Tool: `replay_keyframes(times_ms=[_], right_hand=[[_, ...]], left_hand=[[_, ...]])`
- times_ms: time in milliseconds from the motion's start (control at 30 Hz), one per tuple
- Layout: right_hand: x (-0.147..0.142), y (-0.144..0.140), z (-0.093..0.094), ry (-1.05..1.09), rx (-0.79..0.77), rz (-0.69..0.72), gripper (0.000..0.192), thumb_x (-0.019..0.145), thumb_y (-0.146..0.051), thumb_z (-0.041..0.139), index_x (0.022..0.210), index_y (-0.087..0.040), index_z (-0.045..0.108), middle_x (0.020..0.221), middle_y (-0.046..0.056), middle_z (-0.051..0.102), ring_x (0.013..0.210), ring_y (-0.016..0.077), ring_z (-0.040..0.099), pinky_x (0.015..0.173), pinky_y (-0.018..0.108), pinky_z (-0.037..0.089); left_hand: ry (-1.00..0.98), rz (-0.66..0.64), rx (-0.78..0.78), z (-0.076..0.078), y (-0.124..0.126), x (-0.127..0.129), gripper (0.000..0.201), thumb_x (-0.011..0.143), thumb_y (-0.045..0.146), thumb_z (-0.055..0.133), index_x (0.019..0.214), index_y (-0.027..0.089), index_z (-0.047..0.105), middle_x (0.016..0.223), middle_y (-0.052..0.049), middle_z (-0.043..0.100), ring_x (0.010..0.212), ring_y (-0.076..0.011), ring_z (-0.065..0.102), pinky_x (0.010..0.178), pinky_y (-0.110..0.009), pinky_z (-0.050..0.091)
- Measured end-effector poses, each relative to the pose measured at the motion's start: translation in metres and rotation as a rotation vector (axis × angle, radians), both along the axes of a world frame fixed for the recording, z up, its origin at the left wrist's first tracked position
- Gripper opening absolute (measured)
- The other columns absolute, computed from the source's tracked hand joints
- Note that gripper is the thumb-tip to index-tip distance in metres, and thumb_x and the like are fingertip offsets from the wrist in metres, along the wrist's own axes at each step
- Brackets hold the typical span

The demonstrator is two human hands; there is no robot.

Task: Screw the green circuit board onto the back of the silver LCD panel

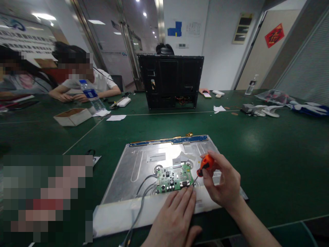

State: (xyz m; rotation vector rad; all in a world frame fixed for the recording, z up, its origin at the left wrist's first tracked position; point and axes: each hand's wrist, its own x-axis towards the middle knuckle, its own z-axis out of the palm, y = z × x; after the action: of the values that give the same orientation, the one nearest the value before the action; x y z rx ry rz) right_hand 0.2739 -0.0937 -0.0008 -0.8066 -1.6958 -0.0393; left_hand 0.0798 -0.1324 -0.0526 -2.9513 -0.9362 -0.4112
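Note:
An orange-and-black screwdriver [207,162] is pinched in my right hand [226,183], tilted with its thin shaft pointing down and left. The tip meets the lower right corner of a green circuit board [173,176]; a screw there is too small to make out. My left hand [176,214] lies flat, fingers stretched forward, its fingertips near the board's lower edge beside the screwdriver tip. Beneath both hands is a silver metal display panel [120,171], with a white sheet [123,212] along its near edge. Grey cables [141,206] run from the board's left side toward me.
A black monitor housing [171,80] stands upright at the back of the green table [269,154]. An open box [73,117] and a water bottle [94,97] are at the left. White gloves [267,110] lie to the right. Two people sit at the far left.

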Motion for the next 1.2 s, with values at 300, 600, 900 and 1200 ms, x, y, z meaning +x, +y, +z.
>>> replay_keyframes(times_ms=[300,600,900,1200], right_hand=[[0.0008,0.0018,0.0011,0.013,0.061,0.014,0.054,0.084,-0.010,0.066,0.132,-0.024,0.047,0.100,0.006,0.062,0.065,0.0116,0.060,0.044,0.021,0.051],[-0.0007,0.0006,0.0034,-0.030,0.046,-0.070,0.050,0.089,-0.013,0.061,0.136,-0.026,0.050,0.097,0.004,0.059,0.056,0.0080,0.052,0.043,0.021,0.050],[-0.0005,0.0016,-0.0004,-0.010,0.015,-0.006,0.055,0.085,-0.012,0.064,0.136,-0.022,0.044,0.097,0.005,0.064,0.056,0.0100,0.053,0.043,0.022,0.049],[-0.0017,0.0016,0.0027,0.000,0.042,-0.082,0.049,0.088,-0.013,0.064,0.133,-0.027,0.049,0.099,0.003,0.053,0.059,0.0076,0.052,0.042,0.019,0.049]], left_hand=[[-0.012,0.003,0.003,0.0018,0.0003,0.0014,0.065,0.096,0.038,0.053,0.150,0.010,0.031,0.146,-0.017,0.049,0.131,-0.0304,0.048,0.105,-0.043,0.041],[0.005,0.005,0.020,0.0023,0.0005,0.0016,0.062,0.095,0.040,0.055,0.145,0.008,0.038,0.146,-0.018,0.049,0.130,-0.0305,0.049,0.104,-0.042,0.042],[0.004,0.001,0.004,0.0014,0.0006,-0.0001,0.063,0.096,0.040,0.052,0.148,0.010,0.034,0.147,-0.017,0.048,0.130,-0.0303,0.049,0.105,-0.042,0.041],[-0.017,-0.004,0.008,0.0011,0.0003,0.0003,0.065,0.096,0.040,0.052,0.150,0.010,0.030,0.147,-0.017,0.048,0.130,-0.0304,0.049,0.104,-0.042,0.042]])
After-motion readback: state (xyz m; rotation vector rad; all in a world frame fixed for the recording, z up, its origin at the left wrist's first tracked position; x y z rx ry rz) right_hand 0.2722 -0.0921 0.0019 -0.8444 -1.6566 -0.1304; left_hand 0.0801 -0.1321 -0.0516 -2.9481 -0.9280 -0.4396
